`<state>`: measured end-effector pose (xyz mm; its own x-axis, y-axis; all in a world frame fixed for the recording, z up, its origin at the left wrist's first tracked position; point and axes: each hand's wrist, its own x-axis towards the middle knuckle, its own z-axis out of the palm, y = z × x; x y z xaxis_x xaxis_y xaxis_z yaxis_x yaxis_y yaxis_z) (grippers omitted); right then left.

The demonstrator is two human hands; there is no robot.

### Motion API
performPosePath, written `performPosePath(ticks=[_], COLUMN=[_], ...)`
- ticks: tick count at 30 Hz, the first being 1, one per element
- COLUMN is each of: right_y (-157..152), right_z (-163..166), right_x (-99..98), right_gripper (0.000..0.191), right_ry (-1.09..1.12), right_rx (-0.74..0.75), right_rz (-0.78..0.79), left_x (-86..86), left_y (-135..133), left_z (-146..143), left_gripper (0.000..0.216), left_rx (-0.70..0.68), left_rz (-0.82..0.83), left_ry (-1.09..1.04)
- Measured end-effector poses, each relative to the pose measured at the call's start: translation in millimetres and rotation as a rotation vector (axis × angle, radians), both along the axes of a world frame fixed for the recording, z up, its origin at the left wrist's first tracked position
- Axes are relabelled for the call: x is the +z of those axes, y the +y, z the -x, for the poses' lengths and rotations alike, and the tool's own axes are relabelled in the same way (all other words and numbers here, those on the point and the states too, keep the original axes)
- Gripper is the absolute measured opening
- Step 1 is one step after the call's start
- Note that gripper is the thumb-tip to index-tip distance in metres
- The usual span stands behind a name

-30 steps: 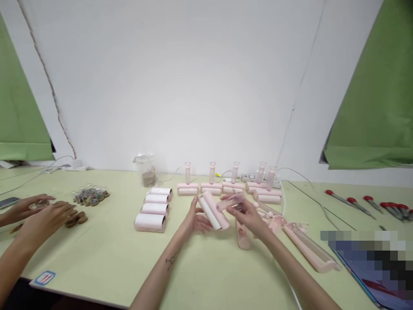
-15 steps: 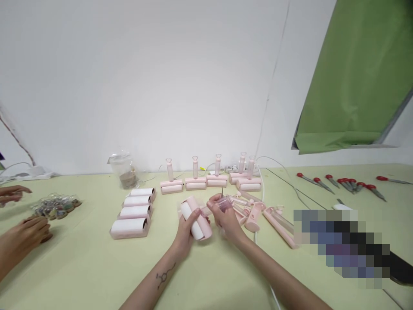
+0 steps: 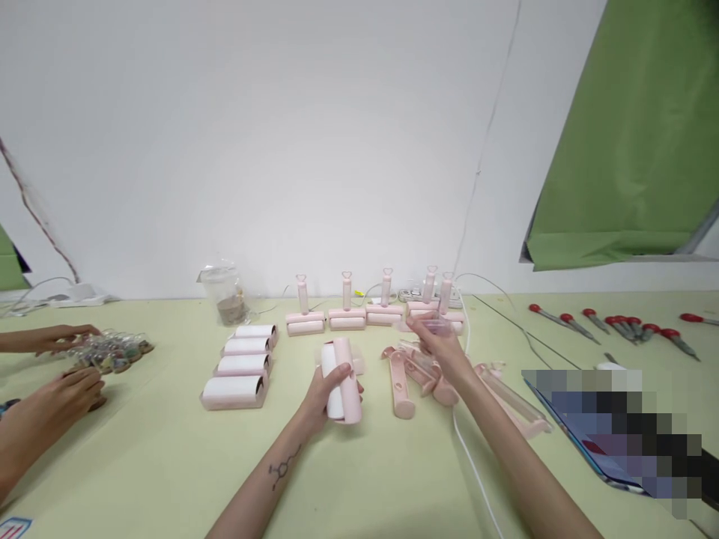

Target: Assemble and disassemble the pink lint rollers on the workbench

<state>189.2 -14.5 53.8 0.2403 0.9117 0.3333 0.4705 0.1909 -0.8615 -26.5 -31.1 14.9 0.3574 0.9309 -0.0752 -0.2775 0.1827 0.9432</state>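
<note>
My left hand [image 3: 329, 393] is closed around a lint roller [image 3: 344, 382], a white sticky roll in a pale pink casing, tilted slightly and without a handle on it. Farther back and to the right, my right hand [image 3: 441, 343] pinches a translucent pinkish handle [image 3: 437, 325]. Below that hand lies a loose pile of pink parts, among them a pink half-casing [image 3: 401, 385] with a hole and clear covers. To the left, several white rolls in pink casings [image 3: 236, 389] lie in a column.
Along the wall stand several lint rollers with upright handles [image 3: 347, 292]. A plastic bag [image 3: 222, 296] is at back left. A co-worker's hands [image 3: 79, 389] touch small trinkets [image 3: 112, 352]. Red-ended tools [image 3: 623, 326], a white cable [image 3: 472, 471] and a blurred-out flat object [image 3: 595, 434] lie right.
My right hand has moved away from the lint roller, back and to the right, with the translucent handle. The roller in my left hand is turned more upright. The view has shifted slightly.
</note>
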Motion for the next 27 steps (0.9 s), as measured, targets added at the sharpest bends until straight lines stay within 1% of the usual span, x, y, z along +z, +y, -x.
performPosePath(ticks=[2, 4, 7, 10, 12, 13, 14, 17, 19, 20, 22, 27], right_y=[3, 4, 4, 1, -3, -6, -9, -21, -27, -29, -31, -30], right_z=[-11, -18, -22, -19, -11, -5, 2, 25, 38, 43, 48, 49], right_x=[-3.4, -11.2, -21.4, -19.2, -11.9, -7.9, -4.4, -0.3, -2.4, -4.0, -6.8, -7.9], right_gripper=[0.021, 0.016, 0.018, 0.024, 0.026, 0.026, 0.027, 0.033, 0.034, 0.034, 0.033, 0.036], right_ry=[-0.150, -0.291, -0.432, -0.497, -0.510, -0.513, -0.507, -0.439, -0.393, -0.382, -0.370, -0.253], right_rx=[-0.110, -0.179, -0.212, -0.210, -0.155, -0.104, -0.030, 0.275, 0.410, 0.436, 0.439, 0.480], right_rz=[0.020, 0.076, 0.159, 0.174, 0.134, 0.109, 0.079, 0.002, -0.025, -0.031, -0.023, 0.037], left_x=[-2.0, -5.0, -9.2, -10.4, -9.2, -8.3, -7.2, -4.3, -3.0, -2.5, -2.0, -2.6], left_y=[4, 7, 12, 15, 15, 15, 15, 14, 14, 14, 15, 14], left_z=[-1, -2, -2, 1, 3, 4, 5, 7, 8, 8, 9, 9], left_gripper=[0.043, 0.044, 0.039, 0.032, 0.029, 0.028, 0.027, 0.024, 0.023, 0.023, 0.022, 0.019], left_rx=[0.058, 0.123, 0.229, 0.327, 0.372, 0.393, 0.412, 0.469, 0.494, 0.500, 0.500, 0.517], left_rz=[-0.089, -0.178, -0.284, -0.384, -0.440, -0.465, -0.487, -0.531, -0.552, -0.564, -0.591, -0.688], left_ry=[0.091, 0.195, 0.297, 0.390, 0.442, 0.467, 0.491, 0.559, 0.597, 0.612, 0.641, 0.705])
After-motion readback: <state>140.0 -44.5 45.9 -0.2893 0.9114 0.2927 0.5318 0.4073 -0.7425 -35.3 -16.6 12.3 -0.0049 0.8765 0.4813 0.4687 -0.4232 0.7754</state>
